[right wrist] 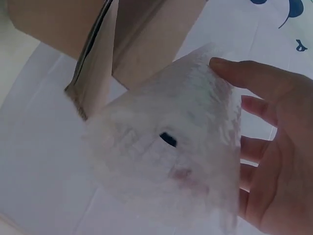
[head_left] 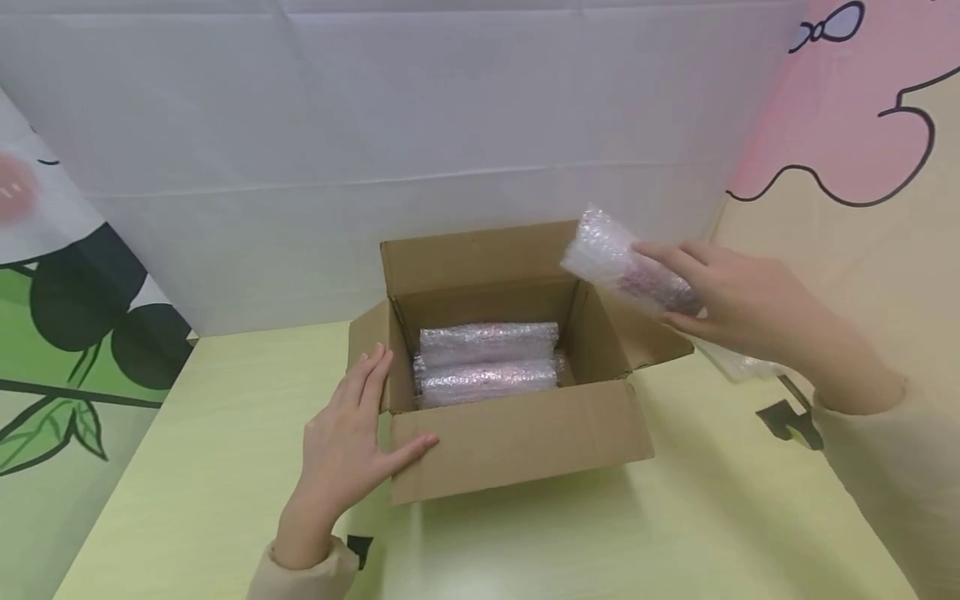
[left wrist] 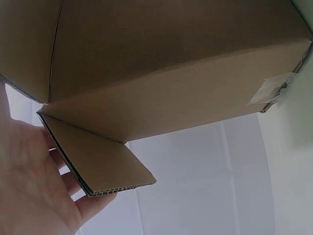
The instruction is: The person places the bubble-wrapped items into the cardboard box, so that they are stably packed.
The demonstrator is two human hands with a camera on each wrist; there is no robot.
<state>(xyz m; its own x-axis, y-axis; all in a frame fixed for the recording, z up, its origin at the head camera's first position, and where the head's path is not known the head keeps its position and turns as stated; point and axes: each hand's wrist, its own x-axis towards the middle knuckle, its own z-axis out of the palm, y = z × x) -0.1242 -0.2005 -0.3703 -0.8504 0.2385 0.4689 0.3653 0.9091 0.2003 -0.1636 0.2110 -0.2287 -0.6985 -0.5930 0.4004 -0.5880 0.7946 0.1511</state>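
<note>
An open cardboard box (head_left: 517, 433) stands on the table, its flaps spread outward. Inside lie bubble-wrapped rolls (head_left: 487, 375), clear with a pinkish tint. My left hand (head_left: 341, 433) rests at the box's near left corner, fingers fairly straight over the left flap (left wrist: 98, 159) and thumb over the front flap. In the left wrist view, the flap partly hides those fingers. Above the right flap, my right hand (head_left: 750, 304) grips another bubble-wrapped roll (right wrist: 161, 137), tilted, with thumb and fingers around it. Something pink and dark shows through the wrap.
Beyond the right flap, partly under my right forearm, lies more clear plastic wrap (head_left: 738, 362). A white cloth (head_left: 300, 192) hangs behind the box, and printed cartoon sheets (head_left: 82, 317) flank the table (head_left: 225, 467). Tape (left wrist: 271, 88) marks one edge of the box.
</note>
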